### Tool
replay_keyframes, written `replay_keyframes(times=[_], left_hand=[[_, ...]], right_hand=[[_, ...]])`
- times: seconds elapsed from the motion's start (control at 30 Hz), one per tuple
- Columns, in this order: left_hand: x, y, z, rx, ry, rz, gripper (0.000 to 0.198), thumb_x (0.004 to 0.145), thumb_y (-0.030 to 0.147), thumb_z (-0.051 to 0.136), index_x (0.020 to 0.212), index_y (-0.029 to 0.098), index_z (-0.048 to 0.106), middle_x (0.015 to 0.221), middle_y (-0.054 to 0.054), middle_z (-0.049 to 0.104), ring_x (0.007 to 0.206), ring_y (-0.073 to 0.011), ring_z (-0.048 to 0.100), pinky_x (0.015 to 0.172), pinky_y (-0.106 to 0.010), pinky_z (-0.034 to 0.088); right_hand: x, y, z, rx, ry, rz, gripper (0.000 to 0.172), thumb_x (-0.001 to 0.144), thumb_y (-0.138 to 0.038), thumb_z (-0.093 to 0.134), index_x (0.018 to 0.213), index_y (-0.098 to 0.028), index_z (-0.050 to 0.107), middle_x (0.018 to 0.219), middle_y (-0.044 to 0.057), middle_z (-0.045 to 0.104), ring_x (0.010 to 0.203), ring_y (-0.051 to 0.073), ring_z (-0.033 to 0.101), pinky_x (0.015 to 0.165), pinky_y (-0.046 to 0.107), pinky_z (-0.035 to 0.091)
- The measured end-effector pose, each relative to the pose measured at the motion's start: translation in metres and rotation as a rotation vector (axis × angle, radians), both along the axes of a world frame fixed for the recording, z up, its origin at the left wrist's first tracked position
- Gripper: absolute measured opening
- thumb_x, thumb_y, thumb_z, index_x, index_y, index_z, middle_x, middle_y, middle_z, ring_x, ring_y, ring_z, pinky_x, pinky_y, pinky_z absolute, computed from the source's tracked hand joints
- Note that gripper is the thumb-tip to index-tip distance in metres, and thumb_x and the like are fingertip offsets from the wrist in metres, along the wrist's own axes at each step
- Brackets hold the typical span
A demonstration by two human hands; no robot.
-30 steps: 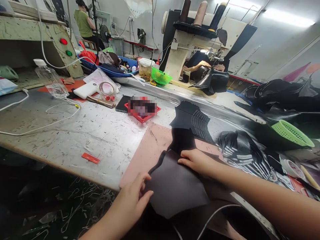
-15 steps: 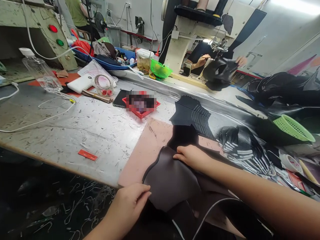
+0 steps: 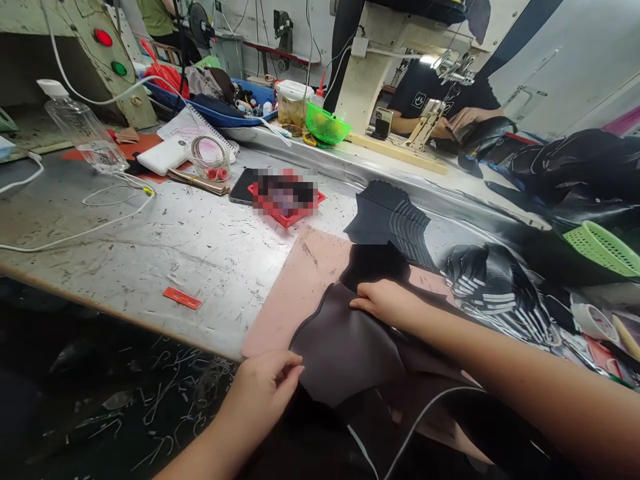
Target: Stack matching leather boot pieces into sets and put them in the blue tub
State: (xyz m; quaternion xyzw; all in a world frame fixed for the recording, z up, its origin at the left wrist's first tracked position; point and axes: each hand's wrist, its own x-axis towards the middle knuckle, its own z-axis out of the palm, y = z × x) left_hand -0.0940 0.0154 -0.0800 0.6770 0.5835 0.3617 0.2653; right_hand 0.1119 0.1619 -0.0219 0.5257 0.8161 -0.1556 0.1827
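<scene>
A dark brown leather piece [image 3: 345,347] lies over the near edge of a pink mat [image 3: 300,287] on the worktable. My left hand [image 3: 265,390] pinches the piece's near left edge, thumb and fingers closed on it. My right hand [image 3: 385,303] rests flat on top of the piece at its far side, fingers together and pressing down. Behind the piece sits a stack of black cut pieces [image 3: 390,220], fanned out.
The scratched metal table [image 3: 150,247] carries a red tray [image 3: 285,203], a plastic bottle [image 3: 85,130], white cables, a notebook and a green bowl [image 3: 325,127]. A green basket [image 3: 603,247] and black striped pieces [image 3: 495,287] lie right. A person works at a sewing machine [image 3: 380,53] opposite.
The leather piece has shifted slightly toward me along the table edge; my left hand slid from lying on it to pinching its near edge. The person opposite lowered a black piece to the machine.
</scene>
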Motion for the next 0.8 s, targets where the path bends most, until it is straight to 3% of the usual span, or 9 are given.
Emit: replay_keyframes(times=[0.37, 0.8], left_hand=[[0.0009, 0.0031, 0.0044, -0.2, -0.006, -0.021, 0.013, 0.077, 0.02, 0.054, 0.078, 0.02, 0.067, 0.069, 0.002, 0.068, 0.058, -0.0116, 0.062, 0.057, -0.02, 0.05], [0.0025, 0.0023, 0.0038, -0.149, 0.036, -0.038, 0.01, 0.078, 0.018, 0.055, 0.08, 0.018, 0.065, 0.071, 0.001, 0.068, 0.058, -0.0113, 0.061, 0.057, -0.02, 0.049]], right_hand=[[0.0023, 0.0003, -0.0018, 0.005, -0.013, 0.023, 0.026, 0.087, -0.039, 0.048, 0.073, -0.02, 0.058, 0.07, 0.004, 0.062, 0.068, 0.018, 0.058, 0.053, 0.022, 0.032], [0.0063, 0.0034, -0.007, -0.005, -0.027, 0.039, 0.028, 0.088, -0.041, 0.046, 0.076, -0.02, 0.058, 0.072, 0.005, 0.063, 0.069, 0.018, 0.059, 0.055, 0.023, 0.034]])
